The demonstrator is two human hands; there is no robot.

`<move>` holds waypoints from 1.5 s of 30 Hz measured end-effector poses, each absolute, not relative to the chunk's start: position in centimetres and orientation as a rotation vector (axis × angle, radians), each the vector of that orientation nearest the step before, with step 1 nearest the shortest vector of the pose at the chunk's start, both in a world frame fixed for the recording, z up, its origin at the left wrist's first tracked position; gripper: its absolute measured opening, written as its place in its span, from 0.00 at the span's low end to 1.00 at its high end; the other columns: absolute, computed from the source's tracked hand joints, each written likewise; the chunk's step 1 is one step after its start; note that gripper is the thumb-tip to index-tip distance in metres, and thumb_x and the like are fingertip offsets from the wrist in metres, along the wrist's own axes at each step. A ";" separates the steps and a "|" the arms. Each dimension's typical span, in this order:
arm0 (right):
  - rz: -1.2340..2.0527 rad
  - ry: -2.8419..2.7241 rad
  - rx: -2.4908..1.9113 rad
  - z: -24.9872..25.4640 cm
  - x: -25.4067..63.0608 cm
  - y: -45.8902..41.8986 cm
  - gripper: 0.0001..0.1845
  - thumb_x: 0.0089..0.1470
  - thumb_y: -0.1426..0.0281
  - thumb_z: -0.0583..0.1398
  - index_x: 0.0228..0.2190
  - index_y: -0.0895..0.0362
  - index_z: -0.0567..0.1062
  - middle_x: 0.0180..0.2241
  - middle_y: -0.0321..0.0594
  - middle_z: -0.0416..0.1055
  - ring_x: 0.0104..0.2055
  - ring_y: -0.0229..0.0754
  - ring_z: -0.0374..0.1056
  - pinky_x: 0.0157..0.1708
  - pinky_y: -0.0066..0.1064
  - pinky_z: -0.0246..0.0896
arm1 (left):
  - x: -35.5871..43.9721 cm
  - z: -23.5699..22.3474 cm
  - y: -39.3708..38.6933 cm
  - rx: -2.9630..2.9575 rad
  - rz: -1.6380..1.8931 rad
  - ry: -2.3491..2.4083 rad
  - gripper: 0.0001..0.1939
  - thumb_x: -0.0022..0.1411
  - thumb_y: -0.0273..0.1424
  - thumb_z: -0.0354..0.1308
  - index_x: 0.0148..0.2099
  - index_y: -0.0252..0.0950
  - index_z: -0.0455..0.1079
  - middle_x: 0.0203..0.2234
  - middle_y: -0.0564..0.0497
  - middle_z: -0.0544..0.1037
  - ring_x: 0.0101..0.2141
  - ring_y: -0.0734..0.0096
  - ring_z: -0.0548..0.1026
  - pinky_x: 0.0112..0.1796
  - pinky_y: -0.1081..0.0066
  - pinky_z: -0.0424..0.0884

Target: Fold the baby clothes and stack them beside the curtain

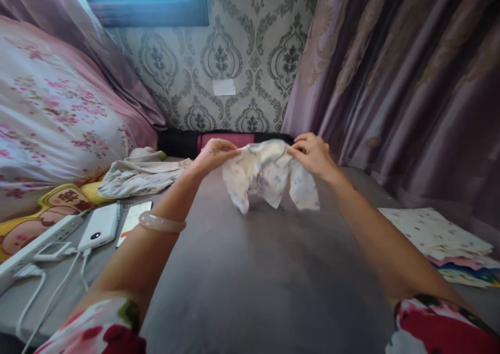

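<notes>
A small white long-sleeved baby top [273, 172] with a faint print hangs between my two hands over the grey bedsheet. My left hand [216, 155] pinches it at one shoulder, and my right hand [312, 153] pinches the opposite shoulder. Its neckline faces up and the sleeves dangle on both sides; motion blurs the lower edge. A pale bangle [162, 222] circles my left wrist area.
Crumpled pale clothes [144, 174] lie at the left beside a yellow cartoon cushion [66, 200]. Nearer are a power strip [58, 234], a white power bank [99, 226] with cables and a phone [135, 218]. Folded clothes [433, 231] are stacked at the right, below the curtain [375, 83].
</notes>
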State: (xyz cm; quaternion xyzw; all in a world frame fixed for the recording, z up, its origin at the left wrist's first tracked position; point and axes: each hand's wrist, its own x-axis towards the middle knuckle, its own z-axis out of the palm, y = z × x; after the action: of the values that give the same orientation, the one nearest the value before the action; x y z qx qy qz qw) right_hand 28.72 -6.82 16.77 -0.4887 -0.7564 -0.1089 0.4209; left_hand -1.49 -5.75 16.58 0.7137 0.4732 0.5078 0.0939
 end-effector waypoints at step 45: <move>0.459 -2.088 -1.574 7.0 26.9 -6.3 0.14 0.58 0.66 0.54 0.30 0.60 0.76 0.31 0.41 0.75 0.34 0.41 0.69 0.33 0.28 0.58 | -1.5 8.9 -5.1 2.179 0.685 1.649 0.12 0.56 0.35 0.54 0.29 0.35 0.74 0.19 0.51 0.74 0.24 0.69 0.71 0.26 0.74 0.63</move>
State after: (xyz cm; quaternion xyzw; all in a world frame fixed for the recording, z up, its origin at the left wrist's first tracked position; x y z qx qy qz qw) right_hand 26.93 -6.30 7.04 -0.5755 -0.7634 0.1677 0.2408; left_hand -1.47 -5.14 8.93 0.7633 0.5776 0.2399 0.1617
